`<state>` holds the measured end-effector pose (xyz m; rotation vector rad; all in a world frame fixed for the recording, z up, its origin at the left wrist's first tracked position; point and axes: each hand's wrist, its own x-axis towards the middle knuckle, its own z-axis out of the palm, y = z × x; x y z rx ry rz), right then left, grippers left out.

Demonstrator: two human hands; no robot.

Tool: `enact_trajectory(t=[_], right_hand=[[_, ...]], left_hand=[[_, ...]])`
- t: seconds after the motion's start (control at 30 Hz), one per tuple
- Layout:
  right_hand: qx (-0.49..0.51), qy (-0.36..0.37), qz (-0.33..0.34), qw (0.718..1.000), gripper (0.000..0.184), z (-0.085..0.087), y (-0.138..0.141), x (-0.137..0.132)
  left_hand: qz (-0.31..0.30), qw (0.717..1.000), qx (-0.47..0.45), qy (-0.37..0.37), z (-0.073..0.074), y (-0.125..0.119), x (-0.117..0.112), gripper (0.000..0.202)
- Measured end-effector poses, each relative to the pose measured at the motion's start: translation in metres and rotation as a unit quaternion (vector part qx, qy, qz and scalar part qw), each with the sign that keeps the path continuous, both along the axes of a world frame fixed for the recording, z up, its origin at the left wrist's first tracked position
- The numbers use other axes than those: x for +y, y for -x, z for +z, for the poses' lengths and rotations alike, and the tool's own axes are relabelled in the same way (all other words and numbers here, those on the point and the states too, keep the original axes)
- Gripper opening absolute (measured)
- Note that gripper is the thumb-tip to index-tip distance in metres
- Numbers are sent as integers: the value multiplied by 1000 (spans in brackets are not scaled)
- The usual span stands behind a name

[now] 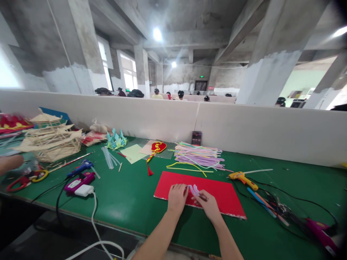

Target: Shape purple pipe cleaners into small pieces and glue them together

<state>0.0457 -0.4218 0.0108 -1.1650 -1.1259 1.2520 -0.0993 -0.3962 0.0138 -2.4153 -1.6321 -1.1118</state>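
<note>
Between my two hands is a lilac pipe cleaner (194, 190), bent into small loops at its right side. My right hand (208, 204) pinches the looped part between thumb and fingers. With fingers curled, my left hand (176, 199) grips the other end of the strip, though its fingertips are partly hidden. Both hands are over a red board (225, 195) lying flat on the green table. Just beyond the board lies a pile of pastel pipe cleaners (199, 156), with a few loose yellow and green ones in front.
A yellow glue gun (242, 180) with its cord lies right of the board. Farther left are a blue glue gun (80, 168), a purple power strip (78, 183), scissors (27, 179) and wooden stick models (51, 141). Another person's hand (11, 164) shows at the left edge.
</note>
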Motion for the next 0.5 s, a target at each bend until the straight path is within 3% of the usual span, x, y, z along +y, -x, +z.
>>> enact_trajectory(t=[0.5], right_hand=[[-42, -28, 3, 999, 31, 5, 1, -2]], left_hand=[[-48, 995, -65, 51, -2, -1, 0, 22]])
